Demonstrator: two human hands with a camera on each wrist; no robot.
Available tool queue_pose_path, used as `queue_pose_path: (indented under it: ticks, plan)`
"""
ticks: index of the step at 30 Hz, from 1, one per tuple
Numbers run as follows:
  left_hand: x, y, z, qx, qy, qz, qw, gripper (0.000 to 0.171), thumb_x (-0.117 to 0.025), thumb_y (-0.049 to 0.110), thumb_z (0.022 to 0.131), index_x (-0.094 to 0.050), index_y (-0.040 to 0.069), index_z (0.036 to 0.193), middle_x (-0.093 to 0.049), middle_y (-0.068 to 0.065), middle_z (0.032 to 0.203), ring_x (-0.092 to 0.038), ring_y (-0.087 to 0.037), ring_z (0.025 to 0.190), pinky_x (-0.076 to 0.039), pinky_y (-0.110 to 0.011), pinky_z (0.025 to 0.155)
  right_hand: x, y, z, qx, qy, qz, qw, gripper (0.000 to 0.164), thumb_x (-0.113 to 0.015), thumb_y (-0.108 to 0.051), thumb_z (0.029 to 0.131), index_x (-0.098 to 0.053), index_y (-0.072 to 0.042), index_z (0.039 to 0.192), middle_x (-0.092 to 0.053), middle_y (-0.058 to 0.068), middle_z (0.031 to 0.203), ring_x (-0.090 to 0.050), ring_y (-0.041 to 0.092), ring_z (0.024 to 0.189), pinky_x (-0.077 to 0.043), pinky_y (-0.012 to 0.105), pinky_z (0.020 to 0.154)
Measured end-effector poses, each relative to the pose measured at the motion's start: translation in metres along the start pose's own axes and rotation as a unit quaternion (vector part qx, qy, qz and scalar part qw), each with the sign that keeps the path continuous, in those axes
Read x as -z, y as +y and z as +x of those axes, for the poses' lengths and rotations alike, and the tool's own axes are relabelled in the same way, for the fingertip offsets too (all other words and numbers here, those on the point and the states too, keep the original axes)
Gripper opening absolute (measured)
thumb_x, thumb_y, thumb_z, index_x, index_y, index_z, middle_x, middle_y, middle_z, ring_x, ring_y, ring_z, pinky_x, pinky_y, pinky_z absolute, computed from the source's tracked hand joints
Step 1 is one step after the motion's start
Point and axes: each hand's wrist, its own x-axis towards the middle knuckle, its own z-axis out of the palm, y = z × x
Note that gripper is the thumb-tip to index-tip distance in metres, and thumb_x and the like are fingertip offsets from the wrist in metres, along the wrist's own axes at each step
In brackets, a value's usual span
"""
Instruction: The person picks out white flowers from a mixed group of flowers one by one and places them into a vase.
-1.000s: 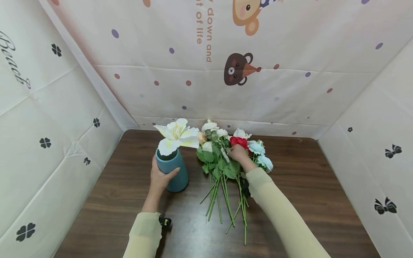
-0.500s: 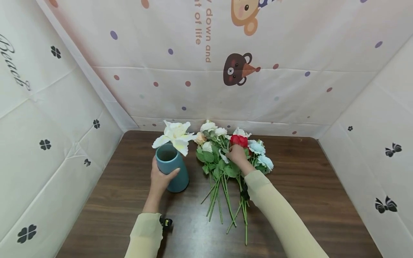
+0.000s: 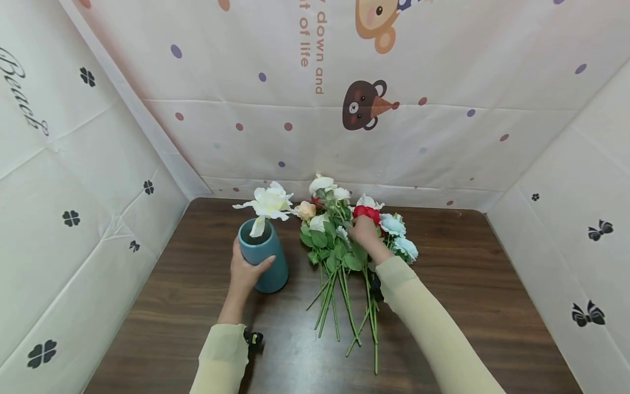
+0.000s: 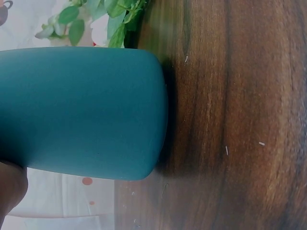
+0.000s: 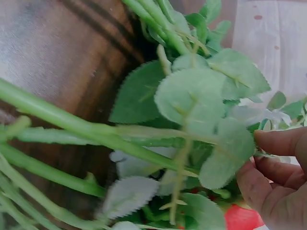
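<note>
My left hand (image 3: 246,269) is wrapped around a teal vase (image 3: 273,273), which stands upright on the table. A single white flower (image 3: 270,202) with wide petals rises from the vase's mouth. In the left wrist view the vase (image 4: 91,112) fills much of the picture, its base on the wood. Among a pile of artificial flowers, my right hand (image 3: 363,232) pinches a thin flower stem just below a red flower (image 3: 367,213). The right wrist view shows thumb and fingers (image 5: 280,143) together beside green leaves (image 5: 189,96); exactly which stem they pinch is partly hidden.
White roses (image 3: 322,184), a peach rose (image 3: 305,210) and light blue flowers (image 3: 404,247) lie in the pile. Their green stems (image 3: 346,306) point toward the front of the brown table (image 3: 467,284). Patterned cloth walls (image 3: 275,137) enclose the back and sides.
The white flower in the vase has turned and shifted. The white and peach roses moved slightly, and a red patch shows beneath them. Both hands stay almost in place.
</note>
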Motion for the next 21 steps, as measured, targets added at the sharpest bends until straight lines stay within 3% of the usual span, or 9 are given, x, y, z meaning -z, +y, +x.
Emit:
queue_pose_path:
  ticks: [5,12,15,17,19,21]
  plan:
    - [0.001,0.001,0.001,-0.008,-0.004,-0.003,1.0,0.099,-0.081,0.014,0.077,-0.026,0.004,0.159,-0.045,-0.024,0.153,-0.045,-0.042,0.136,-0.033,-0.067,0.114,0.012,-0.008,0.001,0.011,-0.002,-0.009,1.0,0.047,-0.067,-0.012,0.097,-0.037,-0.015,0.061,-0.021,-0.005,0.054,-0.024,0.012,0.054,-0.03,0.029,0.058]
    - [0.001,0.003,0.001,-0.007,-0.002,0.0,1.0,0.1,-0.082,0.015,0.076,-0.026,0.005,0.159,-0.044,-0.025,0.153,-0.045,-0.043,0.137,-0.033,-0.067,0.115,0.025,-0.02,-0.004,0.039,0.03,-0.012,0.999,0.034,-0.066,-0.013,0.098,-0.049,-0.01,0.068,-0.035,-0.002,0.056,-0.035,0.015,0.056,-0.033,0.029,0.06]
    - [0.001,0.003,0.0,-0.004,-0.001,0.003,1.0,0.1,-0.082,0.015,0.076,-0.026,0.004,0.159,-0.044,-0.025,0.153,-0.045,-0.044,0.137,-0.033,-0.068,0.114,0.028,-0.025,-0.008,0.042,0.039,0.006,0.998,0.018,-0.064,-0.014,0.1,-0.068,0.0,0.089,-0.06,0.014,0.07,-0.042,0.016,0.059,-0.036,0.029,0.061]
    - [0.0,0.003,-0.001,-0.003,0.002,0.004,1.0,0.1,-0.082,0.014,0.076,-0.026,0.004,0.159,-0.044,-0.025,0.153,-0.045,-0.044,0.137,-0.034,-0.068,0.114,0.03,-0.028,-0.012,0.045,0.045,0.019,0.998,0.026,-0.063,-0.014,0.101,-0.07,0.006,0.115,-0.071,0.026,0.096,-0.043,0.015,0.059,-0.037,0.029,0.061]
    - [0.0,0.004,-0.002,0.0,0.001,0.005,1.0,0.1,-0.081,0.013,0.077,-0.025,0.004,0.159,-0.044,-0.025,0.154,-0.045,-0.045,0.136,-0.034,-0.069,0.114,0.032,-0.031,-0.016,0.05,0.052,0.031,0.997,0.036,-0.061,-0.014,0.102,-0.064,0.01,0.129,-0.068,0.033,0.116,-0.042,0.014,0.057,-0.037,0.029,0.061]
    - [0.0,0.004,-0.002,-0.003,0.001,0.002,1.0,0.1,-0.081,0.012,0.077,-0.024,0.004,0.159,-0.044,-0.026,0.153,-0.045,-0.045,0.136,-0.034,-0.068,0.113,0.033,-0.033,-0.019,0.06,0.064,0.039,0.995,0.026,-0.061,-0.014,0.102,-0.068,0.009,0.112,-0.068,0.031,0.099,-0.038,0.014,0.055,-0.036,0.029,0.059]
